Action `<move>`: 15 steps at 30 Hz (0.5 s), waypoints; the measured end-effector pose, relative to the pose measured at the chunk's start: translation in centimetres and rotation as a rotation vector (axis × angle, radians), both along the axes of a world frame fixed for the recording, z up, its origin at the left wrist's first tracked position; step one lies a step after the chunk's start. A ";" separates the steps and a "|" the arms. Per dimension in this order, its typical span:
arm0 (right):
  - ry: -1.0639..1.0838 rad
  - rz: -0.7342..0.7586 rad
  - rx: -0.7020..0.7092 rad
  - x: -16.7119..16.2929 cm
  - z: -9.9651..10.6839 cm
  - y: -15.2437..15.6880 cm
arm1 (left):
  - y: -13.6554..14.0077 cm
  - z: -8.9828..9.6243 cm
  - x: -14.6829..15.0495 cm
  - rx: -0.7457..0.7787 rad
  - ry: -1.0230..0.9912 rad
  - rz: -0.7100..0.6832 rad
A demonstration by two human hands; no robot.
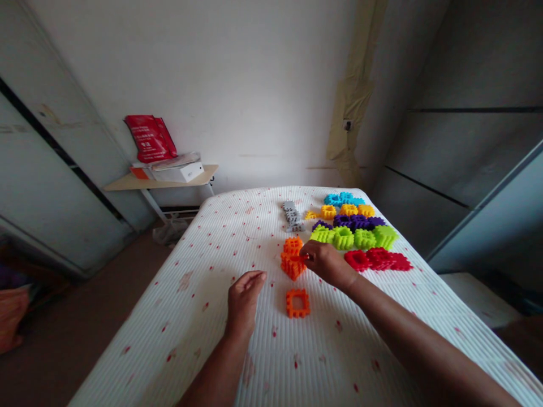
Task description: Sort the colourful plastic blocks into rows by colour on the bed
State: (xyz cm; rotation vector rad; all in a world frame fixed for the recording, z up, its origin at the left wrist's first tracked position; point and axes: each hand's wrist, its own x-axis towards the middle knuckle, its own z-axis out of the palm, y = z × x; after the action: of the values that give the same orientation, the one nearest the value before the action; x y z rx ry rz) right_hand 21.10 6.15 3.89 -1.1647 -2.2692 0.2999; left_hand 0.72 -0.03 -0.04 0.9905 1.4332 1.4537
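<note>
My right hand reaches in from the right, its fingers pinched at the edge of an orange interlocking block. The fingers partly cover that edge. Just behind stands another orange piece. Nearer to me, an orange square frame with notched edges and an open middle lies by itself. My left hand hovers left of the orange pieces, apart from them, with fingers bent together against the thumb and nothing visible in them.
Right of the orange pieces are rows of red, lime green, purple, yellow and blue blocks. Grey pieces form a line farther back. All rest on a quilted white cover. A small side table stands far left.
</note>
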 end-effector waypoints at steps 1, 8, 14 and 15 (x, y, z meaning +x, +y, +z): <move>0.001 -0.003 -0.009 0.0 0.1 0.0 | 0.0 0.0 0.0 -0.002 -0.003 0.001; 0.072 0.082 0.133 0.6 1.8 -3.7 | 0.2 -0.8 -1.5 -0.004 0.049 -0.001; -0.216 0.341 0.324 3.4 -2.6 -10.5 | 0.1 -0.6 -7.2 -0.146 0.282 0.122; -0.253 0.322 0.313 4.2 -3.6 -11.2 | 0.0 -0.4 -8.2 -0.179 0.305 0.165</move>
State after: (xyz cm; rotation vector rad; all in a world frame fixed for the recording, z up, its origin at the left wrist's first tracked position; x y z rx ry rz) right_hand 25.29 -5.05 0.30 -0.7087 -2.6084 -0.0885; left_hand -7.45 -0.06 -0.44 1.0315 1.8696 1.2991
